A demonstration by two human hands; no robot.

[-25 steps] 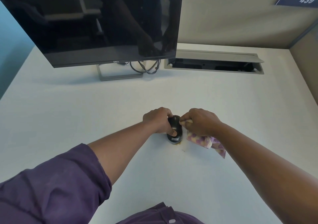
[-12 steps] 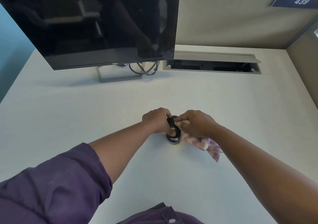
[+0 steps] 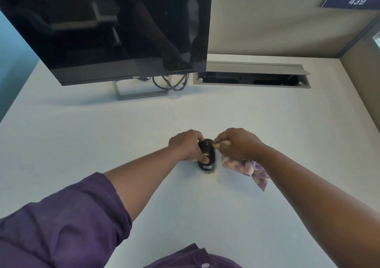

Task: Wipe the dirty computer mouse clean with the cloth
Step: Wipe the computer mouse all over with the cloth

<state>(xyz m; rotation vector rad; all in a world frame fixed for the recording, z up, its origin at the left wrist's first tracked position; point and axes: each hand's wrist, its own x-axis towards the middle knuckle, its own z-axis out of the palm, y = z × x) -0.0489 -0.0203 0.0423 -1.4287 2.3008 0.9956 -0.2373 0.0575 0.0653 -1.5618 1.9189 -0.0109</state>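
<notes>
Wiping looks to be under way rather than finished. At far left a large black flat-screen monitor point(image 3: 115, 29) stands dark on its grey stand, well back on the white desk point(image 3: 82, 140). Nearer, a purple sleeve point(image 3: 61, 226) leads to the left hand point(image 3: 186, 145), whose fingers curl round the small black computer mouse point(image 3: 207, 156), thumb pressed on its top. The mouse sits on the desk at centre, between the two hands, label end toward the person. Just right of it, the right hand point(image 3: 236, 144) is closed tightly on a bunched cream-and-purple patterned cloth point(image 3: 244, 164), a corner of which meets the mouse's far right side while the rest trails down to the desk. Behind, at right, an open grey cable tray point(image 3: 251, 78) is set into the desk.

Yellowish specks lie on the desk by the mouse's near edge, so some dirt has probably come off. Whether the mouse's surface is clean yet is hard to tell, being small and dark in this view. I would judge its near end and left side, under the left hand, are still to be done.

Compared with half a second ago, the right hand has drawn slightly away to the right, so more of the mouse's top shows. The left hand's grip is unchanged.
</notes>
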